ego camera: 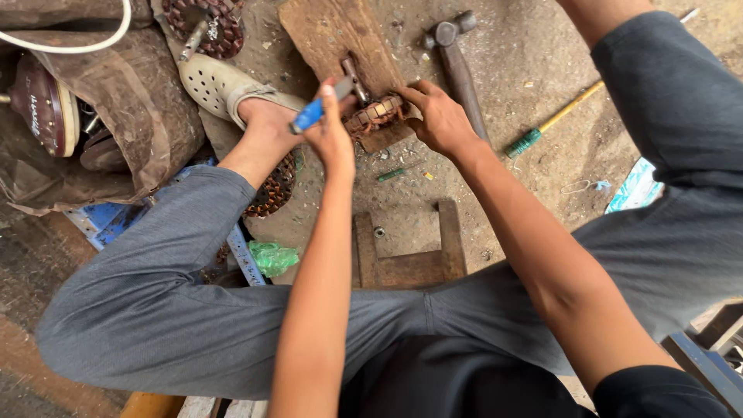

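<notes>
One view only, from the head camera. Landmark taken: the worn brown wooden board (pixel 340 42) lying on the dirty concrete floor (pixel 526 70).

Risks. The left hand (pixel 329 131) drives a blue-handled tool (pixel 313 114) towards the small copper-wound motor core with its steel shaft (pixel 371 114), which sits at the board's near end. The right hand (pixel 441 116) clamps that core with fingers lying close to the tool's line; in my judgement a slip of the tip would meet those fingers. The board rests loose on the floor and could shift under pressure. A bare foot in a cream perforated clog (pixel 220 81), left of the board, is also within reach of a glancing tool. The steel-headed hammer with wooden handle (pixel 457 54), right of the board, lies beside the working wrist and could be knocked.

Pose. Left hand: closed in a fist around the blue handle, wrist bent, forearm running straight up from the body. Right hand: fingers curled tight over the core, pressing it down onto the board, forearm angled in from the right. Person squats, knees in grey trousers (pixel 155 302) spread either side.

A green-handled screwdriver with yellow shaft (pixel 553 120) lies further right of the board, untouched.
</notes>
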